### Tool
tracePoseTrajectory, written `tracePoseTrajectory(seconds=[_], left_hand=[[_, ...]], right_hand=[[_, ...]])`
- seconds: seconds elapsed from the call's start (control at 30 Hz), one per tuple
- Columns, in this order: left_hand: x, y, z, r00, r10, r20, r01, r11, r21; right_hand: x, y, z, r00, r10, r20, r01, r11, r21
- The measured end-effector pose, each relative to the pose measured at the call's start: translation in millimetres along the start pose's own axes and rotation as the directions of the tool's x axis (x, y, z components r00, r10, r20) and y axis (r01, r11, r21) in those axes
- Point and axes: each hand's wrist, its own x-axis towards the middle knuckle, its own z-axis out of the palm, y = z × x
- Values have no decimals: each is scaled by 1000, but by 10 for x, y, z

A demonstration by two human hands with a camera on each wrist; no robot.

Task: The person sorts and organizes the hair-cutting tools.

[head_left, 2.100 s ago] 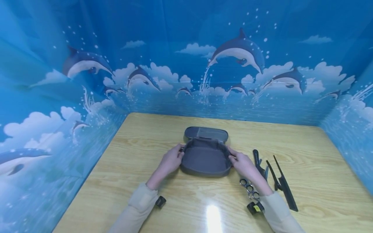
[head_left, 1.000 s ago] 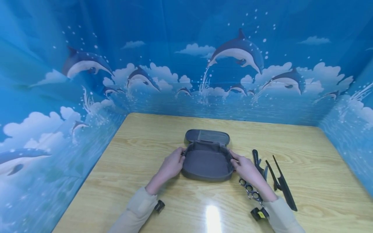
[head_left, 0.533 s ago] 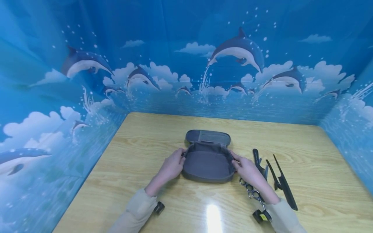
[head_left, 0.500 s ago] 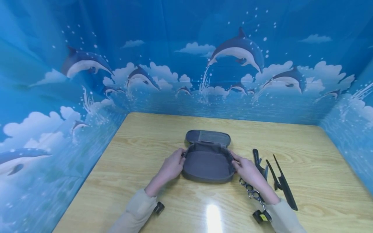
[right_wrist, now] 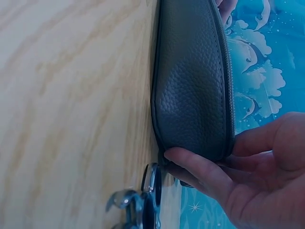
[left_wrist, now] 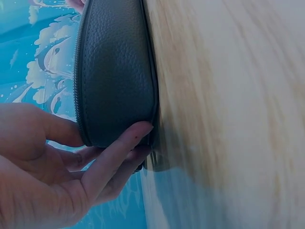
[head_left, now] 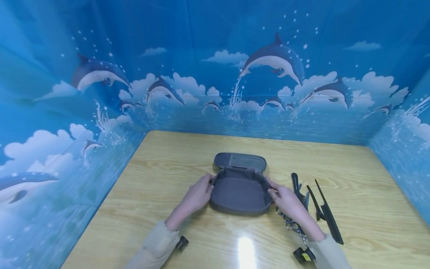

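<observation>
A dark grey zip case lies unzipped in the middle of the table, its lid folded back towards the far side. Its inside is bare. My left hand grips the case's left end, thumb at the zipped rim and fingers along the outer wall. At the opposite end my right hand holds it the same way. Both wrist views show pebbled leather-like sides, with the zip along the upper edge. Steel scissors lie close by the right hand, partly hidden under that forearm in the head view.
Right of the right arm lie a black comb-like tool with a long thin tail and a black-handled tool. The wood-grain table meets a blue dolphin-print curtain at the back and sides.
The case has slid slightly towards me and a touch to the right, both hands moving with it and keeping their hold. The tools on the right have stayed put.
</observation>
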Motion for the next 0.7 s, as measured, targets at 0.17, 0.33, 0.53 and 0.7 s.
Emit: tracePoseTrajectory(seconds=[0.17, 0.33, 0.53, 0.7], left_hand=[[-26, -5, -2, 1000, 16, -5, -16, 1000, 17], [-35, 2, 2, 1000, 4, 12, -4, 1000, 21], [-53, -8, 9, 1000, 12, 21, -12, 1000, 18], [-77, 3, 2, 999, 20, 25, -20, 1000, 20]], right_hand=[[-30, -8, 8, 1000, 9, 7, -9, 1000, 13], [-44, -10, 10, 1000, 14, 11, -14, 1000, 19], [-82, 3, 19, 1000, 13, 2, -13, 1000, 1], [-140, -11, 28, 1000, -9, -16, 9, 1000, -20]])
